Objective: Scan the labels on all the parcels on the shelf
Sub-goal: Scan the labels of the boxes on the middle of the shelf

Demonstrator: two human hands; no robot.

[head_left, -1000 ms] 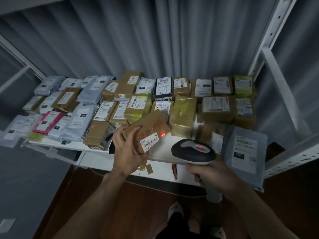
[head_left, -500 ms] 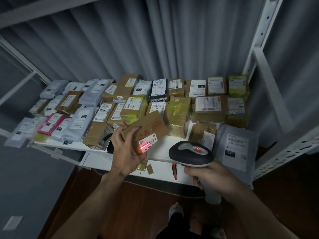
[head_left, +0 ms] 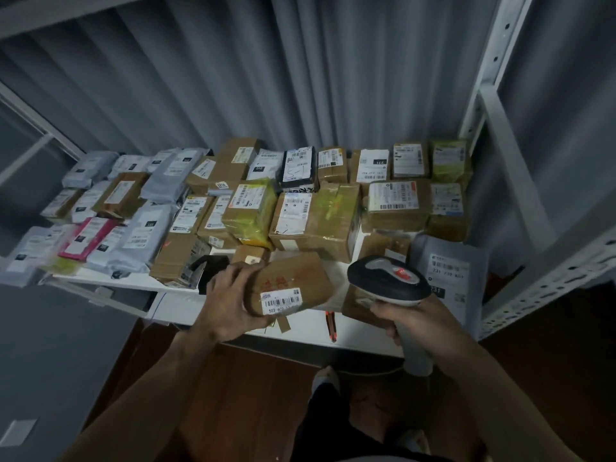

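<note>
The left hand (head_left: 230, 303) grips a brown cardboard parcel (head_left: 290, 283) at its left end above the near edge of the white shelf (head_left: 180, 303), barcode label (head_left: 281, 300) facing near. Its long axis runs left to right. The right hand (head_left: 411, 316) grips the barcode scanner (head_left: 388, 281) just right of the parcel, its head pointing left toward the label.

- A grey pleated curtain (head_left: 253, 78) hangs behind the shelving, covering the whole back.
- Dark reddish-brown wooden floor (head_left: 253, 388) lies below.
- A white perforated metal upright (head_left: 496, 51) rises at the right, with a slanted white brace (head_left: 513, 168) beside it.
- A pale square patch (head_left: 18, 431) sits on the grey surface at lower left.
- A foot in a light shoe (head_left: 325, 378) stands on the floor.
</note>
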